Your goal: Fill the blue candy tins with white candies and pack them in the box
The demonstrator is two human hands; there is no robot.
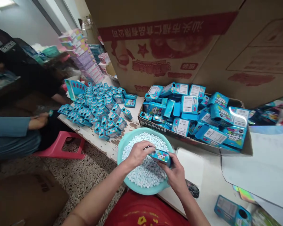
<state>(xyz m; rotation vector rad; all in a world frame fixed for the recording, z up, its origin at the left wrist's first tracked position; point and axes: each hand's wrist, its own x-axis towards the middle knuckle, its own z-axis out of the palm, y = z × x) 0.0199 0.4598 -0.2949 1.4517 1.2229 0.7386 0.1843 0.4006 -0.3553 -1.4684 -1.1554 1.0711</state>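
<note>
A small blue candy box [160,155] lies tilted on its side above a teal basin [121,157]. My right hand [175,173] is closed around the box's right end. At the other end, beside a dark round hole, my left hand [139,154] has its thumb and fingers pinched together; what they hold, if anything, is hidden. Small white and pale blue candies [145,177] fill much of the basin below both hands. Behind the basin, a long open carton [249,146] is heaped with similar blue boxes [190,103], some showing round holes.
Many small blue boxes [96,105] stand on the table to the left. A white kitchen scale [191,163] sits right of the basin, with two blue boxes [227,208] nearer me. Large cartons [169,47] rise behind. A person's hand [39,121] and red stool [61,146] are left.
</note>
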